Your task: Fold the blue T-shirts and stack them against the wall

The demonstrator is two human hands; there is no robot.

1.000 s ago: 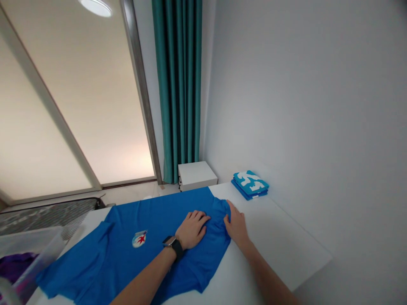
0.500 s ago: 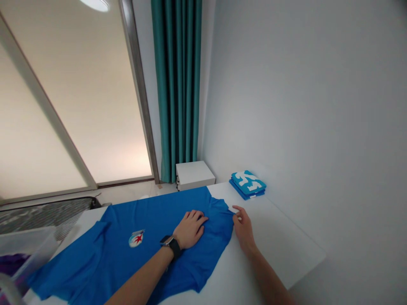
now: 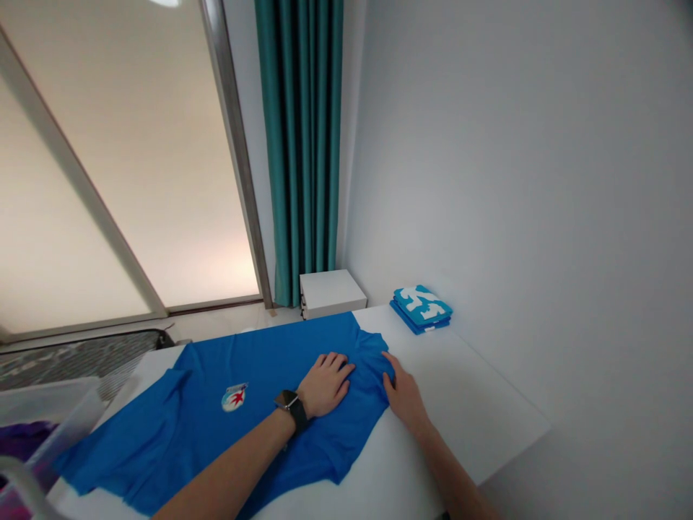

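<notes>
Two bare hands are working over a blue T-shirt, which is lying spread flat on a white counter. Far left, a clear plastic bin is standing beside the counter's near-left corner, with purple fabric showing inside it. Behind the bin, a grey patterned surface is stretching along the floor, and a tall frosted glass door is rising beyond it. On the shirt, a round printed badge with a red star is facing up, just left of the left hand. That hand is pressing palm-down on the fabric, fingers extended and slightly spread, not gripping; a black-strapped watch is sitting on its wrist. Beyond it, a white drawer unit is standing on the floor, next to a teal curtain. The right hand is resting apart from the left, fingers extended, its fingertips touching the shirt's right edge and its palm on the bare counter. Further right, a folded stack of blue-and-white garments is sitting near the counter's far corner, well apart from both hands, against a white wall.
</notes>
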